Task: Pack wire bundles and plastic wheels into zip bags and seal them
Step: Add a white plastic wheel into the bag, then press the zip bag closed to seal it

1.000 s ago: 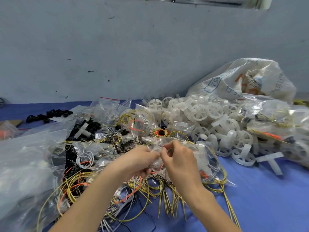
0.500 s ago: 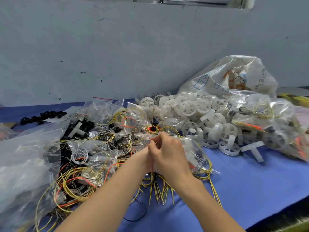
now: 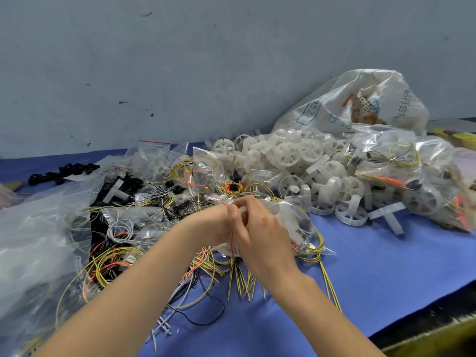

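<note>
left hand fingertips are mostly hidden behind the right hand, so the exact pinch on that side is hard to read. contents of the bag blur thru creased plastic: a whitish wheel piece, sth dark, a yellow wire coil at its near right corner. big clear bags at left run off the frame edge, contents unclear. near right corner of the table is cut off.

around: blue cloth covers the table, w/ a grey wall at the far side. loose wires in yellow, orange, white and black sprawl at left and under both forearms. black parts sit far left. empty zip bags w/ red strips lie beyond the wires. wheels are heaped far, right of centre, w/ a white sack behind and packed bags at right. right hand covers the bag's left end.

grip: both hands meet at centre, touching, fingers curled. right thumb and fingers pinch the bag's left edge; left hand pinches the same edge just beside. a red strip runs btwn the hands. bag's body lies right of the grip, over the wires.
</note>
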